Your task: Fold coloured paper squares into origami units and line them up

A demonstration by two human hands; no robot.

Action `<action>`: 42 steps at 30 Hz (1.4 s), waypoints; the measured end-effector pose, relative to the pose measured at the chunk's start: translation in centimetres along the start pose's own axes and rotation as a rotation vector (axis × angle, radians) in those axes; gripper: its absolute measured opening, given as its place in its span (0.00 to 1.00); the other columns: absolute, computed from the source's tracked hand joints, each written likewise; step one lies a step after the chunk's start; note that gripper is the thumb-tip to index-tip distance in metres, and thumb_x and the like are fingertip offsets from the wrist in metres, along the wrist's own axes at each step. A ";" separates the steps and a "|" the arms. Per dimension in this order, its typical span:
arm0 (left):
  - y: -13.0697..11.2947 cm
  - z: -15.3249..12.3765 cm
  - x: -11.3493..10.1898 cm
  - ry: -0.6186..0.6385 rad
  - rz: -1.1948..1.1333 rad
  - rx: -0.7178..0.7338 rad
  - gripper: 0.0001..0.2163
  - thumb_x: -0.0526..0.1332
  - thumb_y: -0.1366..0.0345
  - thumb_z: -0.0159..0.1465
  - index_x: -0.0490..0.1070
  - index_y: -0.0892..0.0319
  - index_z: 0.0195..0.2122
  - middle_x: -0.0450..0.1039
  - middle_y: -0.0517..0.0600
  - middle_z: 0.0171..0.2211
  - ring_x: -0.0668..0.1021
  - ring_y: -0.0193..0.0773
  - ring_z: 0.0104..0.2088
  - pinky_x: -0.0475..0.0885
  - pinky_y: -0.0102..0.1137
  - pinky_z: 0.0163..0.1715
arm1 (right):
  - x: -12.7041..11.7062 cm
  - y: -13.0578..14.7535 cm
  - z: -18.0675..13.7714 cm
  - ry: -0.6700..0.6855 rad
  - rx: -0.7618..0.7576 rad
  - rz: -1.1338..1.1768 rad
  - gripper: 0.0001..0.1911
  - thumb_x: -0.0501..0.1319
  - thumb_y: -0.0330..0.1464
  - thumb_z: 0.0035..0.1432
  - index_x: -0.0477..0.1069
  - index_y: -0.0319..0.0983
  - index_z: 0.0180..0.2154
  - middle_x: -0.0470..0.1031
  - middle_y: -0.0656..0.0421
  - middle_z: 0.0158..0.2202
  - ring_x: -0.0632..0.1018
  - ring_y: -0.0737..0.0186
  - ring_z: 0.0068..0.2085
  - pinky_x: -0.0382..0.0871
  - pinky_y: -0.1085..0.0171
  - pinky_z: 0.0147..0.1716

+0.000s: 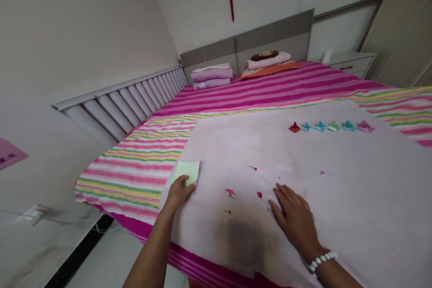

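Note:
At the left of the white sheet lies a stack of square coloured paper, pale green on top, with pink and blue edges showing beneath. My left hand is on its near right corner, thumb and fingers closed on the paper's edge. How many sheets they grip cannot be made out. My right hand, with a white bead bracelet at the wrist, rests palm down on the white sheet, fingers stretched out and holding nothing. Farther back, several small folded paper pieces stand in a row, from a red one to a pink one.
Red marks or scraps dot the white sheet between my hands. Beneath it is a striped bedspread. Folded purple bedding and a pink pillow lie by the headboard. A white radiator runs along the left wall.

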State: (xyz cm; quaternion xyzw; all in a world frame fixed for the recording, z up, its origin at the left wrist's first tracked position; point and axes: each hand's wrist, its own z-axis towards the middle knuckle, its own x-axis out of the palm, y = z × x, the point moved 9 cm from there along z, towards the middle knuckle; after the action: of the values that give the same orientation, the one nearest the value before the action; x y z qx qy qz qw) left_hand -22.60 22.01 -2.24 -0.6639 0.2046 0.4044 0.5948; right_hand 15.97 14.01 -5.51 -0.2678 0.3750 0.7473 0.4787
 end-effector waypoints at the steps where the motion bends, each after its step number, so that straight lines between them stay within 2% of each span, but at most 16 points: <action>1: 0.0 0.0 0.0 0.001 -0.020 0.007 0.16 0.64 0.66 0.50 0.74 0.61 0.41 0.78 0.53 0.43 0.77 0.47 0.47 0.70 0.34 0.46 | 0.0 0.0 0.0 -0.004 -0.001 -0.004 0.22 0.49 0.41 0.64 0.72 0.36 0.48 0.74 0.48 0.52 0.71 0.46 0.54 0.64 0.50 0.48; 5: 0.2 0.0 -0.2 -0.012 -0.116 0.029 0.07 0.62 0.67 0.49 0.75 0.59 0.31 0.79 0.48 0.34 0.79 0.44 0.41 0.71 0.32 0.42 | -0.2 0.2 0.0 -0.016 -0.011 -0.018 0.22 0.48 0.41 0.64 0.72 0.34 0.47 0.74 0.47 0.51 0.71 0.46 0.54 0.64 0.50 0.48; 8: 0.3 0.1 -1.2 -0.073 -0.207 0.020 0.07 0.62 0.65 0.50 0.75 0.60 0.29 0.79 0.49 0.33 0.79 0.44 0.39 0.71 0.32 0.40 | -0.1 0.2 0.0 -0.011 -0.012 -0.030 0.22 0.48 0.41 0.64 0.72 0.34 0.47 0.74 0.47 0.52 0.71 0.46 0.54 0.64 0.50 0.48; 14: -0.4 -0.6 -6.5 -0.308 -0.441 -0.002 0.14 0.64 0.55 0.49 0.74 0.62 0.29 0.70 0.44 0.18 0.74 0.37 0.25 0.67 0.28 0.25 | 0.2 0.0 0.0 0.014 -0.001 -0.034 0.22 0.49 0.41 0.63 0.72 0.35 0.47 0.74 0.48 0.52 0.71 0.46 0.55 0.64 0.50 0.48; 18: -1.7 -2.1 -9.7 -0.449 -0.687 -0.004 0.15 0.63 0.55 0.50 0.70 0.61 0.34 0.71 0.42 0.21 0.74 0.33 0.24 0.69 0.27 0.27 | 0.2 0.0 0.0 -0.001 0.005 -0.012 0.22 0.49 0.41 0.63 0.73 0.33 0.47 0.74 0.47 0.52 0.71 0.45 0.55 0.64 0.49 0.49; 20: -3.0 -2.8 -10.1 -0.432 -0.816 0.016 0.15 0.63 0.56 0.51 0.69 0.59 0.36 0.74 0.43 0.26 0.75 0.32 0.26 0.71 0.27 0.31 | 0.3 -0.2 0.0 0.009 0.024 0.016 0.22 0.50 0.41 0.62 0.73 0.34 0.47 0.74 0.47 0.52 0.71 0.45 0.55 0.64 0.48 0.49; 23: -5.5 -4.2 -9.4 -0.330 -0.948 0.040 0.14 0.65 0.59 0.50 0.70 0.60 0.35 0.77 0.47 0.30 0.78 0.33 0.29 0.73 0.28 0.32 | 0.6 -0.7 0.3 0.055 0.081 0.089 0.21 0.52 0.40 0.61 0.73 0.35 0.47 0.73 0.47 0.53 0.70 0.43 0.56 0.64 0.46 0.50; 26: -7.7 -5.7 -6.9 -0.114 -1.196 -0.016 0.12 0.68 0.65 0.49 0.72 0.60 0.34 0.78 0.48 0.30 0.79 0.34 0.29 0.74 0.26 0.29 | 0.4 -1.2 0.8 0.092 0.157 0.254 0.20 0.54 0.41 0.59 0.75 0.35 0.45 0.73 0.46 0.52 0.70 0.42 0.55 0.62 0.43 0.51; 28: -9.0 -6.9 -5.2 -0.004 -1.276 -0.050 0.13 0.69 0.67 0.49 0.73 0.61 0.35 0.78 0.48 0.30 0.78 0.32 0.28 0.73 0.24 0.27 | -0.9 -1.1 1.3 0.071 0.214 0.427 0.19 0.57 0.42 0.58 0.75 0.37 0.43 0.75 0.46 0.50 0.72 0.43 0.53 0.63 0.44 0.52; 30: -10.3 -8.0 -4.1 0.059 -1.260 -0.029 0.13 0.70 0.65 0.50 0.73 0.62 0.36 0.78 0.48 0.30 0.77 0.31 0.26 0.72 0.23 0.25 | -3.4 -0.7 1.7 -0.025 0.287 0.619 0.19 0.58 0.44 0.56 0.75 0.39 0.43 0.76 0.48 0.48 0.74 0.45 0.50 0.66 0.46 0.50; 33: -12.2 -9.6 -3.0 0.094 -1.149 0.069 0.13 0.68 0.62 0.53 0.73 0.62 0.37 0.76 0.46 0.27 0.75 0.29 0.24 0.70 0.21 0.23 | -6.7 0.6 2.3 -0.076 0.435 0.942 0.20 0.61 0.43 0.55 0.72 0.39 0.46 0.78 0.53 0.36 0.77 0.56 0.33 0.73 0.55 0.36; 34: -12.9 -10.2 -2.8 0.098 -1.089 0.118 0.12 0.67 0.61 0.55 0.73 0.61 0.37 0.76 0.45 0.26 0.75 0.29 0.24 0.69 0.21 0.24 | -7.6 1.4 2.5 -0.064 0.454 1.048 0.22 0.61 0.43 0.55 0.70 0.39 0.49 0.77 0.56 0.30 0.76 0.60 0.27 0.73 0.58 0.30; 36: -14.6 -11.5 -2.7 0.105 -0.926 0.250 0.09 0.65 0.61 0.58 0.73 0.60 0.36 0.75 0.45 0.25 0.75 0.31 0.26 0.70 0.23 0.27 | -8.9 3.1 3.1 0.015 0.470 1.219 0.32 0.65 0.41 0.52 0.63 0.39 0.56 0.74 0.61 0.24 0.73 0.63 0.23 0.71 0.62 0.25; 38: -16.8 -13.2 -2.8 0.116 -0.729 0.433 0.05 0.62 0.63 0.60 0.73 0.59 0.35 0.77 0.47 0.28 0.78 0.34 0.30 0.71 0.25 0.29 | -9.4 4.4 3.4 0.133 0.483 1.340 0.43 0.68 0.39 0.49 0.52 0.39 0.63 0.74 0.63 0.23 0.73 0.64 0.21 0.70 0.64 0.21; 40: -19.2 -15.4 -2.8 0.149 -0.541 0.674 0.04 0.60 0.68 0.62 0.74 0.58 0.36 0.78 0.50 0.35 0.79 0.38 0.37 0.72 0.27 0.35 | -9.8 4.7 3.3 0.199 0.499 1.395 0.50 0.69 0.35 0.47 0.45 0.42 0.65 0.75 0.64 0.23 0.72 0.66 0.19 0.69 0.65 0.20; 42: -21.3 -18.3 -3.0 0.176 -0.406 0.970 0.08 0.58 0.73 0.62 0.73 0.56 0.40 0.79 0.51 0.40 0.79 0.39 0.42 0.71 0.31 0.42 | -10.2 4.5 3.0 0.222 0.501 1.412 0.48 0.70 0.31 0.44 0.50 0.45 0.64 0.75 0.65 0.22 0.73 0.66 0.19 0.70 0.66 0.20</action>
State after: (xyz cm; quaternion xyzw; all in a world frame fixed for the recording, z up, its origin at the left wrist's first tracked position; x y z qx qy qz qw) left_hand -2.94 8.30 12.79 -0.3703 0.2846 0.0829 0.8803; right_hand 15.78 10.05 5.28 0.0789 0.6622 0.7374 -0.1076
